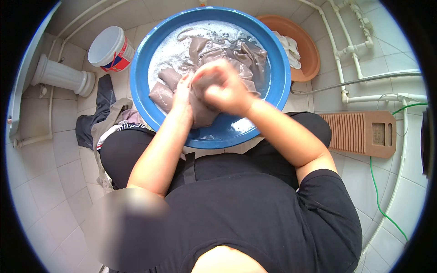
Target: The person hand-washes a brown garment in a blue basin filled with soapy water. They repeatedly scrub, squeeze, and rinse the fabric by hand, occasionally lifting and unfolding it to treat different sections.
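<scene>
A large blue basin (139, 86) of sudsy water (166, 52) stands in front of me, between my bent knees. A wet grey-brown garment (205, 114) is bunched in it, partly under water; its exact kind cannot be made out. Over the near middle of the basin, my left hand (183, 98) is closed on a fold of the cloth. Right beside it, my right hand (225, 91) curls around another part of the same cloth, its fingers smeared by motion. The two hands almost touch, and cloth hangs down between them into the basin.
A white bucket (107, 48) stands at the far left near a white pedestal (61, 75). Dark and light clothes (102, 102) lie left of the basin. An orange-brown tub (311, 57) holds white cloth (289, 49). At right are a brown washboard (343, 133), wall pipes (337, 54) and a green hose (377, 195).
</scene>
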Tool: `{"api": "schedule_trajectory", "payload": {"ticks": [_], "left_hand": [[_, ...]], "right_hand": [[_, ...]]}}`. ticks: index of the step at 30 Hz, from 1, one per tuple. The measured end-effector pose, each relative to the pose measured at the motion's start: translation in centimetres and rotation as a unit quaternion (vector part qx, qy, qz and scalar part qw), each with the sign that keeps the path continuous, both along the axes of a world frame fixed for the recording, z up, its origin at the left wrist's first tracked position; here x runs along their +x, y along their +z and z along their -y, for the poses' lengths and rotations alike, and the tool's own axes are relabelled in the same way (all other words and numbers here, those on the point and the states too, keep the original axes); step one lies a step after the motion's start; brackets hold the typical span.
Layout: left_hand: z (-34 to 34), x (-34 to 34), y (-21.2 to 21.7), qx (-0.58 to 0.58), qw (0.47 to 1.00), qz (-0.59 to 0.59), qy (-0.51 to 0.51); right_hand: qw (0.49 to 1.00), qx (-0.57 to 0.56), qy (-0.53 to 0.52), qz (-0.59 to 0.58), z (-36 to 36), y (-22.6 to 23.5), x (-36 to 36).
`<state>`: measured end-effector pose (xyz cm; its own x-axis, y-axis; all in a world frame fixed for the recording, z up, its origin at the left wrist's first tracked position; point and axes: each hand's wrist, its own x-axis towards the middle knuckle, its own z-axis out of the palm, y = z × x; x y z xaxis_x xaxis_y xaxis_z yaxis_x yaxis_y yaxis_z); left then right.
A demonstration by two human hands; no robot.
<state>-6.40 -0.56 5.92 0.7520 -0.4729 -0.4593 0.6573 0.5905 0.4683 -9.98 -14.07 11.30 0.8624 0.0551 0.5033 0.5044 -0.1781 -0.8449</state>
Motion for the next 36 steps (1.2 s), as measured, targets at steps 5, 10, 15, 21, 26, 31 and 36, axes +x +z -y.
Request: {"api": "schedule_trajectory", "payload": {"ticks": [5,10,15,21,26,31,36], "left_hand": [[1.6,-1.7,-6.5,-0.244,0.954,0.172,-0.002],[3.2,-2.9,1.3,0.168,0.984,0.030,0.047],[0.2,-0.5,-4.5,0.156,0.986,0.054,0.000],[3.5,-2.8,2.1,0.099,0.992,0.008,0.077],[1.8,-2.3,-3.4,0.104,0.991,0.035,0.081],[3.8,-3.7,-0.2,0.093,0.992,-0.015,0.088],[1.5,-1.6,-3.8,0.069,0.996,-0.017,0.058]], "right_hand": [[0.966,-0.224,-0.016,0.130,-3.3,-2.0,-2.2],[0.974,-0.153,-0.162,-0.024,-1.9,-4.2,-0.2],[0.973,-0.205,-0.060,0.090,-4.5,-2.2,-3.5],[0.980,-0.134,-0.143,-0.038,-2.1,-4.9,-0.5],[0.986,-0.149,-0.049,0.054,-3.5,-3.1,-3.4],[0.985,-0.060,-0.142,-0.082,-1.4,-3.8,-1.3],[0.988,-0.116,-0.025,0.098,-4.4,-1.2,-5.0]]}}
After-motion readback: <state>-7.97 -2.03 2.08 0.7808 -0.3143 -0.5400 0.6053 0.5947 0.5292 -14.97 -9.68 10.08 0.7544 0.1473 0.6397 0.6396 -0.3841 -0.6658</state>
